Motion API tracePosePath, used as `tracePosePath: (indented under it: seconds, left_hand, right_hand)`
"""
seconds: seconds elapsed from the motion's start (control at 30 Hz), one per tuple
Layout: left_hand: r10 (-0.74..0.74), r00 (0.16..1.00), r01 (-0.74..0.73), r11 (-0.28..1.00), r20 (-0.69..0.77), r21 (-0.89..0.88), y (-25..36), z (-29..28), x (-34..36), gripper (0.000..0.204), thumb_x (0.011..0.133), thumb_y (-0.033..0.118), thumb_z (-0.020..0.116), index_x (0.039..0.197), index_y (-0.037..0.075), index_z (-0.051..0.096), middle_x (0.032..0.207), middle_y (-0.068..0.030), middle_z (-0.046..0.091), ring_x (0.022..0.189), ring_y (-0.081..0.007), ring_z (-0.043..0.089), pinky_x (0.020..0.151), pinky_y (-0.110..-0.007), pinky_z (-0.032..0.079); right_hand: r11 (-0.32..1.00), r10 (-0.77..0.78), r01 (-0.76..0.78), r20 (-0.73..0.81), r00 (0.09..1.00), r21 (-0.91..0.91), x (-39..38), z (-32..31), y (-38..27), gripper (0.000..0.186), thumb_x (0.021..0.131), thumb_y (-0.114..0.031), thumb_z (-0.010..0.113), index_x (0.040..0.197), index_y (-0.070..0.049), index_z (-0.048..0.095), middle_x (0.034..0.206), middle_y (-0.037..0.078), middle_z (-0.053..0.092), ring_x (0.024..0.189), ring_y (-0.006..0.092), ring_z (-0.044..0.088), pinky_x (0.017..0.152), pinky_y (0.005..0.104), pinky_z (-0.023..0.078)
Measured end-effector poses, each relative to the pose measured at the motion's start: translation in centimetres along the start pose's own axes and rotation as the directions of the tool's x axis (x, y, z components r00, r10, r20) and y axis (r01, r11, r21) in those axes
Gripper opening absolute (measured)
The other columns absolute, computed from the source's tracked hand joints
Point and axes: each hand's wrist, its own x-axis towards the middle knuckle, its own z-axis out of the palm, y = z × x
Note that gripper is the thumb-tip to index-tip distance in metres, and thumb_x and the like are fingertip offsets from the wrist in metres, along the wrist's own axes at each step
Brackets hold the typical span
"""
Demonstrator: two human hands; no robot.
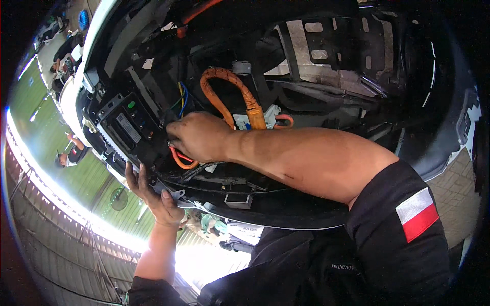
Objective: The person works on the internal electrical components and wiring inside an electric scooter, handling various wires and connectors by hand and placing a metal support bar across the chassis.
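Right grip (pixel 200 135) | orange cable loop (pixel 187 166): at fingertips, perhaps pinched

A thin orange-red cable (pixel 177 162), curved in a low loop, its upper end hidden; left of it, near, a black rectangular box (pixel 126 122), lying aslant, a pale label and green mark on its face; silver fins along one edge

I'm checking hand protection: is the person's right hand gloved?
No, the right hand and its forearm show bare skin up to the black fabric sleeve.
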Motion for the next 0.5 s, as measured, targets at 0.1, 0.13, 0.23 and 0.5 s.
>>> tracePosePath:
  seconds: [0.1,0.13,0.23,0.5]
  left_hand:
    - [-0.004,1.000,0.004,1.000,0.003,-0.009,0.10,-0.06,-0.08,0.070,0.100,0.052,0.031,0.146,-0.001,0.035,0.153,-0.0278,0.023,0.143,-0.0401,0.024,0.115,-0.052,0.024]
    - [-0.021,1.000,0.021,1.000,0.008,-0.021,0.12,-0.05,-0.13,0.070,0.100,0.052,0.031,0.147,0.000,0.035,0.153,-0.0281,0.022,0.143,-0.0404,0.024,0.115,-0.052,0.024]
    - [-0.018,1.000,0.018,0.998,-0.002,-0.056,-0.13,0.16,-0.17,0.069,0.100,0.051,0.031,0.147,0.000,0.035,0.152,-0.0290,0.023,0.143,-0.0409,0.025,0.115,-0.052,0.024]
    - [0.003,1.000,-0.003,1.000,0.013,-0.015,-0.63,-0.18,-0.35,0.068,0.099,0.049,0.033,0.147,0.000,0.035,0.153,-0.0299,0.022,0.142,-0.0422,0.025,0.114,-0.053,0.024]
  right_hand:
    - [1.000,-0.010,0.010,0.002,1.000,0.012,-0.18,-0.20,0.10,0.021,0.089,-0.021,0.062,0.095,-0.001,0.064,0.089,0.021,0.068,0.088,0.0398,0.066,0.080,0.0495,0.052]
    - [1.000,-0.007,0.006,0.014,1.000,0.023,-0.15,-0.24,0.13,0.021,0.090,-0.022,0.062,0.096,-0.002,0.064,0.090,0.020,0.068,0.089,0.0395,0.066,0.081,0.0494,0.051]
    - [0.998,-0.059,0.059,-0.011,0.998,0.012,0.05,-0.13,0.18,0.022,0.091,-0.023,0.061,0.098,-0.003,0.064,0.091,0.019,0.068,0.089,0.0396,0.065,0.081,0.0493,0.051]
    - [0.991,-0.010,0.019,0.071,0.997,-0.133,0.23,0.19,-0.45,0.024,0.095,-0.026,0.056,0.097,-0.004,0.064,0.095,0.018,0.068,0.094,0.0385,0.065,0.088,0.0476,0.050]
